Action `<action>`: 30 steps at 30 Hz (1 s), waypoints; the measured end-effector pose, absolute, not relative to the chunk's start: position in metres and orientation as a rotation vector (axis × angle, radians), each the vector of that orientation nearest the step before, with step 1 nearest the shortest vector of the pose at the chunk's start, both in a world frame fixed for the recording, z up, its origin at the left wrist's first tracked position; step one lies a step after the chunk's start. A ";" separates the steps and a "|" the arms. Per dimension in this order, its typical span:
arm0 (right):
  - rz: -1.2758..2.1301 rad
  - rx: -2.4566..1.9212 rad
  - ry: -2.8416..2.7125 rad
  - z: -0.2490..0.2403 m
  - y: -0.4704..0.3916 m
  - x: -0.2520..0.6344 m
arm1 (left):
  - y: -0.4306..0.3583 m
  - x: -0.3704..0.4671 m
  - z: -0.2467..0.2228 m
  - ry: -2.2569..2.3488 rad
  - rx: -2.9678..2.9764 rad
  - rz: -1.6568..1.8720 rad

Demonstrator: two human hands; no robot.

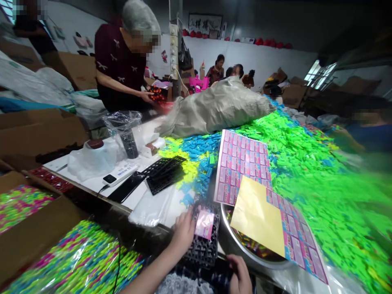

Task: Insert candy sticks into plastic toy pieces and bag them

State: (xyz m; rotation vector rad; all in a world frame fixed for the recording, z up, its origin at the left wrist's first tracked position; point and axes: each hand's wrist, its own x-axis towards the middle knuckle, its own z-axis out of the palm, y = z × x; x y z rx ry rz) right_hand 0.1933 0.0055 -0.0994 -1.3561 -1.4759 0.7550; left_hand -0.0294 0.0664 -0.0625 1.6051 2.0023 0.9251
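Note:
My left hand [184,229] holds the left edge of a black plastic grid tray [200,251], which has a pink label [204,223] on its upper part. Close to the tray's lower right corner is my right hand [240,272], its fingers curled; whatever they hold, if anything, is hidden. Sheets of pink printed labels [245,157] lie to the right, one with a bare yellowish backing [257,212], over a round metal bowl [266,261] of small colourful pieces. More black grid trays [167,175] are stacked on the white table [159,157].
A large grey sack [220,106] lies across the table behind heaps of green pieces [321,196] and blue pieces [202,149]. A power strip [122,174] sits left. Cartons of bagged colourful pieces [73,261] stand lower left. Other people work around.

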 end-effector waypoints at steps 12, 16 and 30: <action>1.008 -1.548 -1.512 -0.085 0.049 0.150 | 0.065 -0.023 -0.072 1.543 1.608 1.010; 0.982 -1.467 -1.676 -0.075 0.063 0.137 | 0.069 -0.029 -0.078 1.540 1.602 1.044; 0.886 -1.412 -1.885 -0.053 0.044 0.165 | 0.157 -0.203 0.016 2.329 1.742 1.070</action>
